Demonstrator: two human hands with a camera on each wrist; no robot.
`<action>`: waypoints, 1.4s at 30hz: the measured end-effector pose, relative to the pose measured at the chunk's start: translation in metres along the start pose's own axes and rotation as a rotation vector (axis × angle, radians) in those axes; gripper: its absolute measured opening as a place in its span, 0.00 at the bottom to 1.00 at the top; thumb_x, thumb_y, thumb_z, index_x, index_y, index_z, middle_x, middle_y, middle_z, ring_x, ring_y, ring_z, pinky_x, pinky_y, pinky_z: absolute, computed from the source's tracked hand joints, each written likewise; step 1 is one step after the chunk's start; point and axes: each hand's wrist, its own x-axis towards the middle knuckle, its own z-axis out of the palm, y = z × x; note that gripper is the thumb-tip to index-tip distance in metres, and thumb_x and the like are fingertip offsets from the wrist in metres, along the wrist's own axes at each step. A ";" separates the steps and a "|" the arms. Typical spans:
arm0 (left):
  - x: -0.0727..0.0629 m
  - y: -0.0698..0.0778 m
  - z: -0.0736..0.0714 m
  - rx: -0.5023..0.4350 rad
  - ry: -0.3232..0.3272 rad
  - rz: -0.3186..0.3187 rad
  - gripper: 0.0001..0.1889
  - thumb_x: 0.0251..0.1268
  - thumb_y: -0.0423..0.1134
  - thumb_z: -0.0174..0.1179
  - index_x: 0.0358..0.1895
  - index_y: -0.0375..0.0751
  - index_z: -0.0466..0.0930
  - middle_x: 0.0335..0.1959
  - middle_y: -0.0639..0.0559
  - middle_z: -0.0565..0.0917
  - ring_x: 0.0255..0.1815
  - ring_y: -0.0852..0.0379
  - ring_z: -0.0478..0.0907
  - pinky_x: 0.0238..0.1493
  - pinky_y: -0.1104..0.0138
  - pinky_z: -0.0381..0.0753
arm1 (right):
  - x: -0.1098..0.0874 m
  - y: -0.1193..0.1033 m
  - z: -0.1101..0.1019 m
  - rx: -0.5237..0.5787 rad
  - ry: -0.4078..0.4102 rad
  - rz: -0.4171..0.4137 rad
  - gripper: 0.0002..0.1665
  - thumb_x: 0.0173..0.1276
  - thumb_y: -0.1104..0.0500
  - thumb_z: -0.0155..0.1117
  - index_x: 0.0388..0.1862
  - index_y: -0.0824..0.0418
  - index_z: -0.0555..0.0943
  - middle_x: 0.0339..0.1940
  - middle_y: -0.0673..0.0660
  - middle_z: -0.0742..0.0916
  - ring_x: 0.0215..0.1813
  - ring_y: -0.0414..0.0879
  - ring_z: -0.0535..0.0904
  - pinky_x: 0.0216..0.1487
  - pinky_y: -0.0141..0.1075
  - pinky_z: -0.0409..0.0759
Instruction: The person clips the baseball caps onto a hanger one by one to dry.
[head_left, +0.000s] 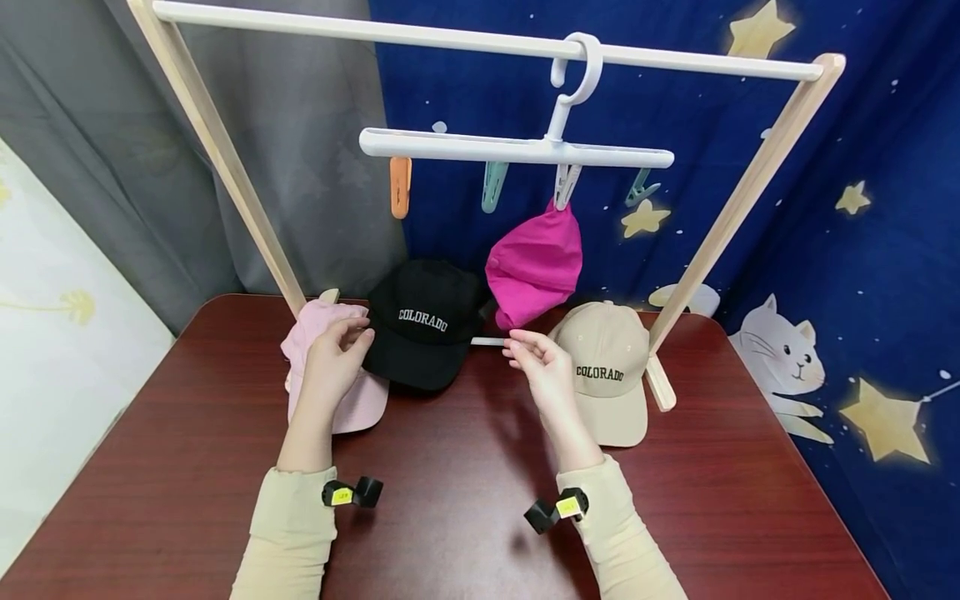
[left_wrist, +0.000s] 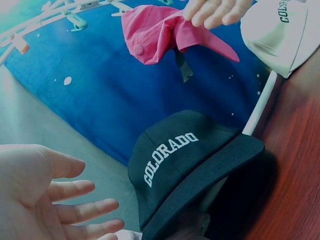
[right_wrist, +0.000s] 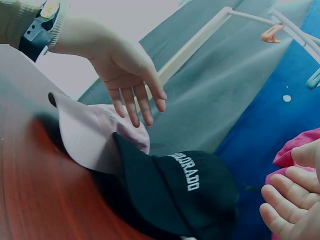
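My left hand (head_left: 337,362) hovers with loose, extended fingers above a light pink cap (head_left: 366,407), beside a black cap (head_left: 423,321) lettered COLORADO. In the right wrist view the left hand (right_wrist: 127,70) holds nothing. A bright pink cap (head_left: 534,258) hangs from a white clip (head_left: 567,185) on a white hanger (head_left: 517,152). Just below it is my right hand (head_left: 543,367), its fingers spread and slightly bent, and the right wrist view shows its palm (right_wrist: 300,205) bare. To the right of that hand a beige cap (head_left: 603,358) lettered COLORADO rests on the table.
The hanger hooks over the white rail (head_left: 450,35) of a wooden rack, whose right leg (head_left: 742,208) stands on the reddish-brown table (head_left: 450,517). An orange clip (head_left: 401,187) and two teal clips, one left of the bright pink cap (head_left: 493,187), dangle from the hanger. Curtains hang behind.
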 end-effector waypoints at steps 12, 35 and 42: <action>0.002 -0.008 0.003 -0.016 0.029 -0.042 0.18 0.71 0.37 0.53 0.58 0.30 0.75 0.52 0.35 0.79 0.55 0.46 0.76 0.58 0.58 0.71 | -0.002 0.031 0.011 0.008 0.019 0.180 0.16 0.69 0.68 0.58 0.51 0.78 0.76 0.45 0.69 0.84 0.43 0.47 0.84 0.50 0.46 0.79; 0.006 -0.015 0.013 0.041 0.010 -0.024 0.20 0.69 0.38 0.53 0.57 0.27 0.73 0.55 0.32 0.77 0.59 0.42 0.72 0.61 0.57 0.69 | -0.003 0.069 0.037 0.122 0.018 0.360 0.22 0.69 0.66 0.57 0.58 0.78 0.72 0.55 0.73 0.78 0.55 0.61 0.77 0.54 0.46 0.77; 0.009 -0.021 0.017 0.146 -0.035 0.002 0.20 0.70 0.38 0.53 0.59 0.28 0.72 0.57 0.30 0.75 0.61 0.40 0.71 0.63 0.53 0.65 | -0.006 0.080 0.045 0.159 -0.026 0.379 0.23 0.70 0.66 0.56 0.60 0.77 0.69 0.53 0.71 0.79 0.56 0.61 0.76 0.56 0.48 0.75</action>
